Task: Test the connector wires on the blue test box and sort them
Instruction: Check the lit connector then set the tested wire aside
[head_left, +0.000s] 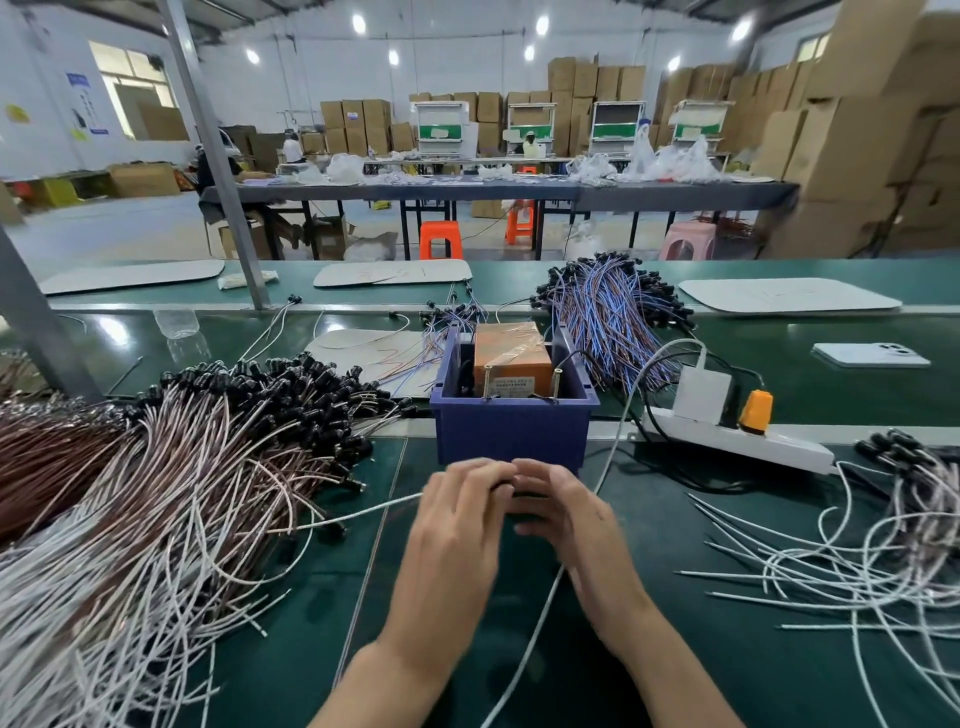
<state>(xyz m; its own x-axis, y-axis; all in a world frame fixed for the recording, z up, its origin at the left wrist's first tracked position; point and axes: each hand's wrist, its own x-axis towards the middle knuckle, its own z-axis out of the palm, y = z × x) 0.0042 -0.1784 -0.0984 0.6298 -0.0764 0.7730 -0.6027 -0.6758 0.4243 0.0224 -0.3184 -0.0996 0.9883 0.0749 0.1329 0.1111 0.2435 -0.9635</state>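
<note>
Both hands (457, 522) snug around one wire (363, 511)

Factory assembly hall: long green benches (660, 519) ran the width of the floor under ceiling lamps (358, 23), heaped with bundles of wires (182, 467). A blue box (511, 431) and a power strip (743, 441) marked one work station. Behind it, tables (467, 189) carried plastic bags (675, 161), with orange stools (440, 239) beneath and workers (530, 145) seated. A row of racks (439, 130) stood at the back, and cartons (841, 156) were stacked high along the white walls.
</note>
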